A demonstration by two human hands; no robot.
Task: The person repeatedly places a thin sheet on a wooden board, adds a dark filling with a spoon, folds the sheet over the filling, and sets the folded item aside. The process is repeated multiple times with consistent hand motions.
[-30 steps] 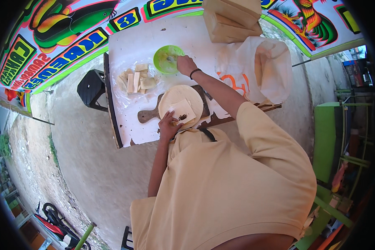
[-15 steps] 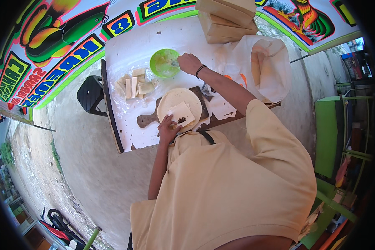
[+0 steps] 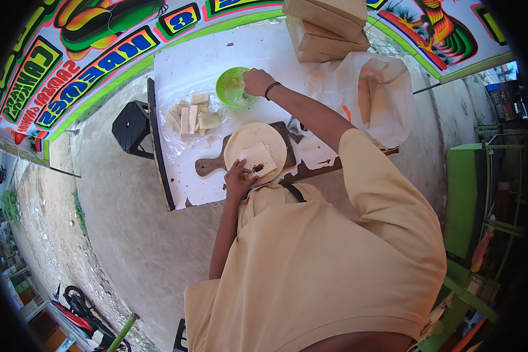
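My left hand [image 3: 239, 180] holds the near left corner of a thin, pale square wrapper [image 3: 264, 155], its fingers curled over the edge. A small heap of dark filling [image 3: 257, 168] lies on that wrapper near my fingers. Beneath it is a round, cream-coloured disc [image 3: 240, 138] on a dark wooden board [image 3: 208, 166] with a handle. Farther off, my right hand [image 3: 257, 83] is closed at the right rim of a green bowl [image 3: 222, 92]. What it grips is hidden; whitish stuff shows inside the bowl.
Several pale wrapper stacks [image 3: 185, 119] lie on clear plastic, left of the bowl. At the table's right stand an open whitish bag [image 3: 387, 111] and stacked brown paper packs [image 3: 322, 35]. A black stool [image 3: 130, 128] is beyond the left edge; a painted banner [image 3: 100, 76] hangs behind.
My right hand has turned slightly over the bowl's rim and reaches a little further in. The left hand keeps its place on the wrapper. The whole view has shifted slightly.
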